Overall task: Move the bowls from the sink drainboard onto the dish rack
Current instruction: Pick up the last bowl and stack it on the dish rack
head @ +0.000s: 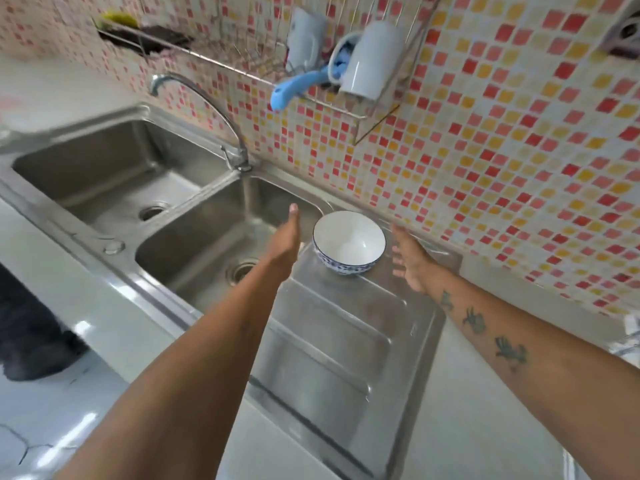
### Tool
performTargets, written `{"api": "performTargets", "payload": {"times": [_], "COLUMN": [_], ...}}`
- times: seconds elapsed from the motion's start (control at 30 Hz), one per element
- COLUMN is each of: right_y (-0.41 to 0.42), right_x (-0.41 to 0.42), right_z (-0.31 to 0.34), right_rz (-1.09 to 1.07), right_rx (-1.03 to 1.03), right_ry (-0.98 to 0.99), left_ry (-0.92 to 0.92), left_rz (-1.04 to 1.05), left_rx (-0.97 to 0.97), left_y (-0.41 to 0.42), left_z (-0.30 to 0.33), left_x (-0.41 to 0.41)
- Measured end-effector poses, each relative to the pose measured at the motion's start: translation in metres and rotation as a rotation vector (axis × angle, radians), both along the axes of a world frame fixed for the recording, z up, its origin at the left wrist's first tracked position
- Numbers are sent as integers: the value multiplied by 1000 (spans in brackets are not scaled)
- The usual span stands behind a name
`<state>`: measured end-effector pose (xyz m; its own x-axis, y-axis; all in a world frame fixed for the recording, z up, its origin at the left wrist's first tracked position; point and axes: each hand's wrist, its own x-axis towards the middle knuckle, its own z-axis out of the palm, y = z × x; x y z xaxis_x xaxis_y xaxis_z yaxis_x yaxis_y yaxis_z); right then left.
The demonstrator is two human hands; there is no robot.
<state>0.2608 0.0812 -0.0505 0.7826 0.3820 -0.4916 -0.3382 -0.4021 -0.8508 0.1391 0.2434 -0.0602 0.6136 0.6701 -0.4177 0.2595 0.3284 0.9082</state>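
Note:
One white bowl [349, 241] with a blue pattern outside stands upright at the far end of the steel drainboard [332, 341]. My left hand [285, 237] is stretched out flat just left of the bowl, over the sink's edge, holding nothing. On the bowl's right side my right hand [410, 258] hovers with its fingers spread, a small gap from the rim. The wire dish rack [242, 60] hangs on the tiled wall above the sink.
Two white mugs [372, 60] and a blue-handled utensil [294, 90] sit at the rack's right end; a dark cloth [152, 36] lies at its left. A curved tap [207, 109] rises between the two sink basins [114, 168]. The tiled wall is close behind the bowl.

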Motion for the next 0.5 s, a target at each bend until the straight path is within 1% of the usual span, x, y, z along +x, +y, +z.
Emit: {"api": "performTargets", "payload": {"times": [0.13,0.2,0.33,0.5], "right_y": [15,21,31,40], "right_x": [11,13,14,10], "right_z": [-25,-36,-58,-62], "right_rz": [-101,-95,-93,-129], "right_rx": [59,74,138,201], "right_ry": [-2,23,132,160], "left_ry": [-30,-49,-49,-76], "left_rz": [-24,-28,56,16], "left_rx": [-18,-7,31,-22], "left_y": [-4,-8,-5,-9], "left_z": [-21,-27,-41,-49], "left_x": [26,37,51,61]}}
